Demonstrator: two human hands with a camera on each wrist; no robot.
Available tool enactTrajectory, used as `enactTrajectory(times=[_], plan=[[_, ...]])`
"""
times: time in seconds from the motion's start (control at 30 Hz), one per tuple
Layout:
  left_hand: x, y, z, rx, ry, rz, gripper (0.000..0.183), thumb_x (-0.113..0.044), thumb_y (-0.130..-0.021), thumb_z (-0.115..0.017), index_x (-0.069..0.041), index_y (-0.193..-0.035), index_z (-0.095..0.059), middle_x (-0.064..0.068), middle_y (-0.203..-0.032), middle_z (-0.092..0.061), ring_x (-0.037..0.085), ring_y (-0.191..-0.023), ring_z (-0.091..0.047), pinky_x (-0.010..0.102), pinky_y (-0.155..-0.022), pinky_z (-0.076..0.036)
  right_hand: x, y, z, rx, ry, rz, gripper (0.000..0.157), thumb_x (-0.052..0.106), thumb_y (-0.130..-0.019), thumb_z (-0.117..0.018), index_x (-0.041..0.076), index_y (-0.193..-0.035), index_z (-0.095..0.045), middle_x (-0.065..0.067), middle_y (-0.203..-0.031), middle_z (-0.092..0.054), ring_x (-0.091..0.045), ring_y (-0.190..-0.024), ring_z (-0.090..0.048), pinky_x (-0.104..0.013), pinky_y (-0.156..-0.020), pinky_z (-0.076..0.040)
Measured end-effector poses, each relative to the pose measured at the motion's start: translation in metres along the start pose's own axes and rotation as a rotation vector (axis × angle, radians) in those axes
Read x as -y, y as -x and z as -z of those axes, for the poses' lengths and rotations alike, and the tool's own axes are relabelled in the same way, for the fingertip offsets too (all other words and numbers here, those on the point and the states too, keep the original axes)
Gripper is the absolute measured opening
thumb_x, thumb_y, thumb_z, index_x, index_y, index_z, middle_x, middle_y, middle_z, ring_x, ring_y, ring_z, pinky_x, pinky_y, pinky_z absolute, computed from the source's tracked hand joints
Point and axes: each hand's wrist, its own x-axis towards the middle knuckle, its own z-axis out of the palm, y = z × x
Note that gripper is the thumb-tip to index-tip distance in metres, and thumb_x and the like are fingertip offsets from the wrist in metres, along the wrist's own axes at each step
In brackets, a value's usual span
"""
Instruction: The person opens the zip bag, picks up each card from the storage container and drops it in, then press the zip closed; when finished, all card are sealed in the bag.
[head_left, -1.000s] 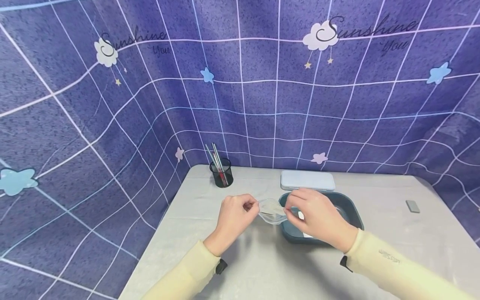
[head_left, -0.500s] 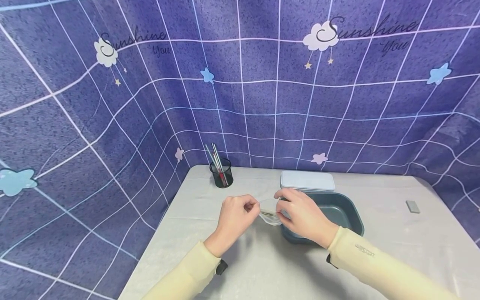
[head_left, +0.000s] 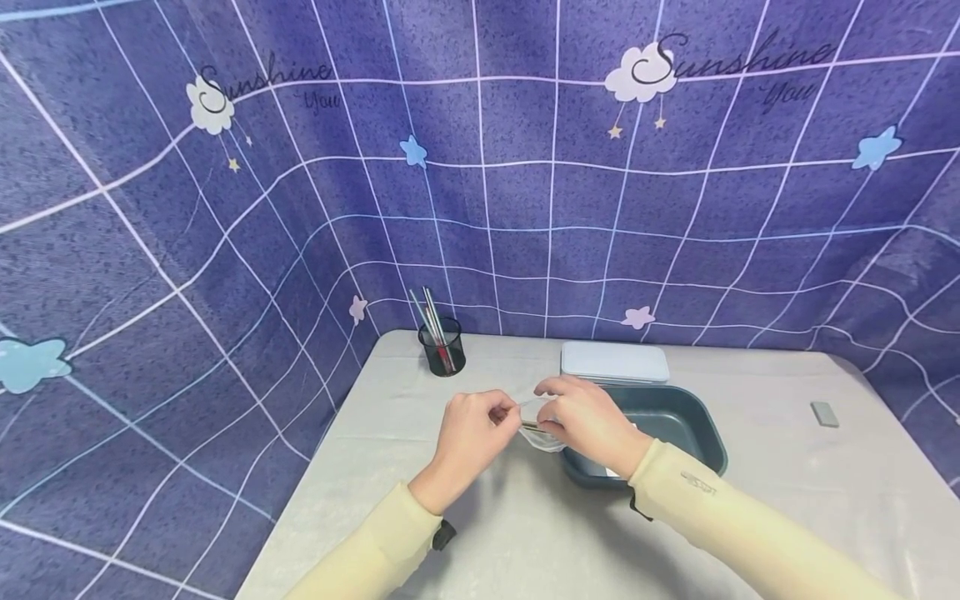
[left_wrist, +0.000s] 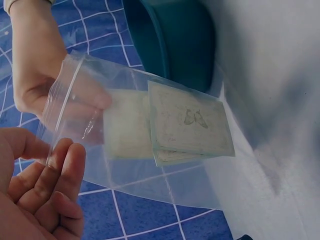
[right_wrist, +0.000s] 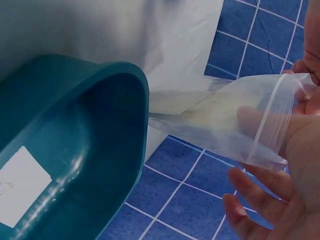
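A clear zip-lock bag (left_wrist: 135,182) hangs between the two hands, its mouth toward the person's fingers. Several pale paper cards (left_wrist: 192,120) lie inside it, and the front one shows a butterfly print. My left hand (head_left: 476,437) pinches the bag's rim near the zip strip. My right hand (head_left: 588,421) has its thumb inside the bag mouth, close to the cards, while its other fingers spread loosely outside. Whether the thumb touches a card I cannot tell. Beside the bag stands a dark teal bin (right_wrist: 142,125) with a white card (right_wrist: 22,187) lying in it.
Behind the bin lies a light blue flat case (head_left: 615,362). A black mesh pen cup (head_left: 444,354) with several pens stands at the back left. A small grey block (head_left: 825,413) rests at the right of the white-covered table (head_left: 480,550).
My right hand has let go of the bag's right edge, moved left and put its thumb into the mouth. The left hand keeps its pinch and stays in place.
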Motion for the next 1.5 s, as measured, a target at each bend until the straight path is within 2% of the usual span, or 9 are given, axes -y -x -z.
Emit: enactTrajectory(times=[0.23,0.6,0.73,1.03,1.2,1.37,1.5], plan=[[0.000,0.000,0.000,0.001,0.004,-0.001,0.012,-0.014,-0.082,-0.071,-0.021,-0.076,-0.078,-0.018,-0.064,-0.066,-0.006,-0.056,-0.056,0.022,-0.061,-0.049,0.002,-0.005,-0.005,-0.008,0.031,0.031,0.025,0.004,-0.074,-0.087,0.020,-0.064,-0.071,-0.005,-0.106,-0.072,-0.025,-0.094,-0.067,-0.042,-0.080,-0.057],[-0.001,0.001,0.000,0.003,0.009,0.008,0.012,-0.013,-0.082,-0.072,-0.020,-0.076,-0.079,-0.017,-0.063,-0.066,-0.005,-0.055,-0.057,0.022,-0.060,-0.049,0.003,-0.004,-0.008,0.012,0.029,0.011,0.026,0.005,-0.074,-0.088,0.021,-0.066,-0.069,-0.002,-0.102,-0.072,-0.021,-0.090,-0.066,-0.040,-0.077,-0.055],[-0.001,0.002,0.001,0.012,0.005,0.024,0.012,-0.013,-0.082,-0.071,-0.021,-0.076,-0.079,-0.017,-0.063,-0.066,-0.005,-0.056,-0.057,0.022,-0.061,-0.050,0.005,-0.003,-0.006,0.005,0.019,0.017,0.022,0.005,-0.076,-0.086,0.019,-0.071,-0.071,-0.001,-0.101,-0.071,-0.021,-0.089,-0.066,-0.040,-0.077,-0.055],[-0.002,0.002,0.003,0.005,-0.007,0.021,0.013,-0.012,-0.082,-0.071,-0.021,-0.076,-0.078,-0.016,-0.064,-0.067,-0.003,-0.057,-0.059,0.024,-0.061,-0.051,0.011,0.002,0.021,-0.086,-0.045,0.053,0.014,0.008,-0.082,-0.077,0.018,-0.080,-0.067,-0.002,-0.109,-0.069,-0.022,-0.098,-0.066,-0.041,-0.082,-0.055],[-0.001,0.002,0.002,-0.007,-0.008,0.020,0.013,-0.012,-0.080,-0.070,-0.021,-0.075,-0.078,-0.016,-0.063,-0.066,-0.004,-0.056,-0.058,0.023,-0.061,-0.050,0.002,0.008,0.036,-0.157,-0.067,0.073,0.010,0.010,-0.084,-0.073,0.017,-0.084,-0.065,0.004,-0.098,-0.065,-0.017,-0.089,-0.062,-0.037,-0.078,-0.054],[0.001,0.002,0.002,-0.004,-0.001,0.022,0.014,-0.013,-0.081,-0.070,-0.021,-0.076,-0.079,-0.017,-0.064,-0.066,-0.004,-0.055,-0.057,0.023,-0.061,-0.050,-0.019,0.017,0.046,-0.168,-0.047,0.004,0.007,0.012,-0.085,-0.074,0.017,-0.088,-0.069,0.010,-0.084,-0.063,-0.010,-0.077,-0.060,-0.035,-0.071,-0.053],[0.001,0.001,0.003,0.000,-0.002,0.034,0.011,-0.015,-0.082,-0.071,-0.019,-0.078,-0.080,-0.016,-0.065,-0.067,-0.004,-0.057,-0.057,0.025,-0.063,-0.051,-0.041,0.026,0.046,-0.082,-0.026,-0.105,0.006,0.012,-0.086,-0.073,0.017,-0.089,-0.072,0.012,-0.081,-0.063,-0.009,-0.076,-0.061,-0.036,-0.070,-0.054]])
